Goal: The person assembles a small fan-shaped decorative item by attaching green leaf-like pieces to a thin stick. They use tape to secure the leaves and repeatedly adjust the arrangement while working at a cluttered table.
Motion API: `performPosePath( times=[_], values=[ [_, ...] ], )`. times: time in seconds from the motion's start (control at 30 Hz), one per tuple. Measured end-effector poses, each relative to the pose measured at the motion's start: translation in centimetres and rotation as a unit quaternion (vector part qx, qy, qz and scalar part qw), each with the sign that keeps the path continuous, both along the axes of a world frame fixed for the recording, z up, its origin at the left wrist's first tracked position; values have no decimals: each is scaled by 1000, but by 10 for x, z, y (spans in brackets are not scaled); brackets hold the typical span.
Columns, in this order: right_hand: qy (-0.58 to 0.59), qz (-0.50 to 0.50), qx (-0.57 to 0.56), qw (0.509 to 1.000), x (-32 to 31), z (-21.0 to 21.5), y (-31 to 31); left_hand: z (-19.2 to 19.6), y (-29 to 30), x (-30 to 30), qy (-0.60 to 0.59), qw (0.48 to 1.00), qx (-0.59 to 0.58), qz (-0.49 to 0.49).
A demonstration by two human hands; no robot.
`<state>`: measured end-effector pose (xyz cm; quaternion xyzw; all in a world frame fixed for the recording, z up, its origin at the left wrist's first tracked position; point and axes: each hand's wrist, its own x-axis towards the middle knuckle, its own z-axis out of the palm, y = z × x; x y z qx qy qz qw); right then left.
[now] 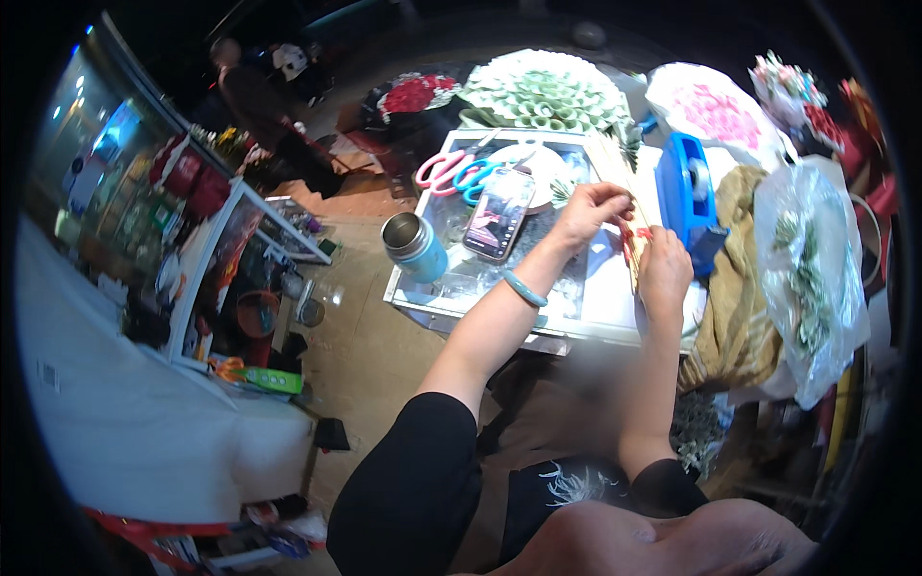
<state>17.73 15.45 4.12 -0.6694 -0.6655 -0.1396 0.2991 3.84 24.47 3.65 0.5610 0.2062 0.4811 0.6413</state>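
Note:
Over the right half of a glass-topped table (408, 288), my left hand (594, 213) is closed, its thumb and fingers pinched together; what they hold is too small to make out. A pale green bangle (524, 289) circles that wrist. My right hand (665, 269) is closed just to the right and nearer me, with a thin red strip (629, 242) at its fingertips. The strip hangs between my two hands, close to a thin stick-like line. Left of my hands lie a phone (499, 216) with its screen lit, and pink-handled scissors (442, 173) beside blue-handled scissors (477, 177).
An open light-blue metal flask (415, 252) stands at the table's left edge. A blue tape dispenser (686, 197) is right of my hands, beside brown cloth (735, 288) and plastic-wrapped greenery (805, 278). Green folded cones (547, 91) and a pink bouquet (715, 110) stand behind. A person (264, 110) is far left.

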Motion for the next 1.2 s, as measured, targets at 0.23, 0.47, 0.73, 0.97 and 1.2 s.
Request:
performPosePath(
  times=[0.23, 0.47, 0.73, 0.97, 1.2],
  values=[
    [78, 46, -15, 996, -2, 3, -11, 5, -5, 0, 14, 999, -22, -19],
    [111, 101, -3, 989, -8, 4, -13, 6, -8, 1, 5, 1000, -2, -28],
    [179, 153, -40, 971, -5, 8, -20, -3, -10, 14, 16, 998, 18, -58],
    [134, 207, -35, 968, 14, 12, -47, -2, -14, 21, 96, 990, 11, -100],
    [185, 282, -97, 936, 36, 6, -103, -6, -11, 23, 101, 990, -21, -97]
  ],
)
